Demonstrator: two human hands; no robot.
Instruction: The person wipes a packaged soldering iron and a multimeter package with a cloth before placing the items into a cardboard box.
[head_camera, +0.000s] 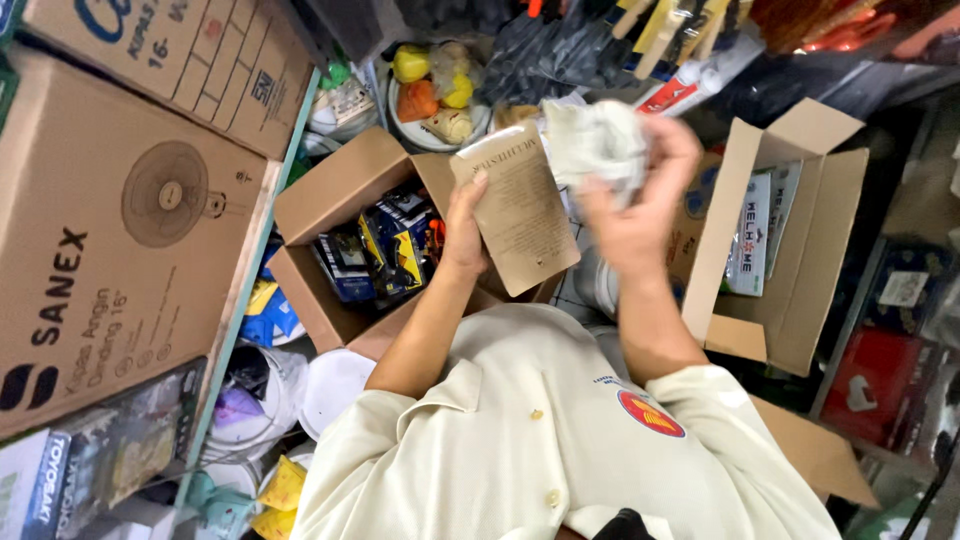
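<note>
My left hand (463, 232) holds a flat brown cardboard packet (518, 212) upright by its left edge, its printed back facing me. My right hand (640, 205) is closed on a crumpled white cloth (597, 142), held against the packet's upper right corner. Both hands are raised over an open brown carton (335, 190) that contains several blue and yellow packaged items (385, 245). My cream shirt fills the bottom of the view.
A second open carton (790, 250) with flat packets stands at the right. Large fan boxes (120, 230) are stacked on the left. White buckets (330, 385) sit below, and a bowl of coloured items (435, 90) and hanging tools are at the top.
</note>
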